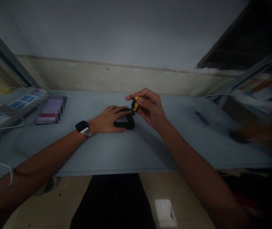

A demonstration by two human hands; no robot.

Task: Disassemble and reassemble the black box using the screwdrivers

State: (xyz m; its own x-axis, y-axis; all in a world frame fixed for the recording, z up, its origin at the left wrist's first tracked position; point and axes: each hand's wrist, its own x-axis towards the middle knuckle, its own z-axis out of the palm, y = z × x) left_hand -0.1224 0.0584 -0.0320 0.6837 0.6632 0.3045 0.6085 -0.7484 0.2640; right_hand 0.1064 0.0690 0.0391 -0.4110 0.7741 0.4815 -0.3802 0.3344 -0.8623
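Observation:
A small black device (131,124) with a light, finely marked panel lies on the table. My left hand (108,120) holds it down, thumb along the near side and fingers over its top and far side, so part of it is hidden. In my right hand (151,108) is a screwdriver (134,104) with a stubby black and yellow handle, pinched between thumb and fingers. It is held tilted, with its lower end at the device's right part. Whether the tip sits in a screw is too small to make out.
To the left lie a phone (50,109) and a white power strip (23,102) with cables. A pen-like object (202,117) rests on the table (126,152) at right, near a blurred orange and dark item (242,133). A wall (117,35) stands behind.

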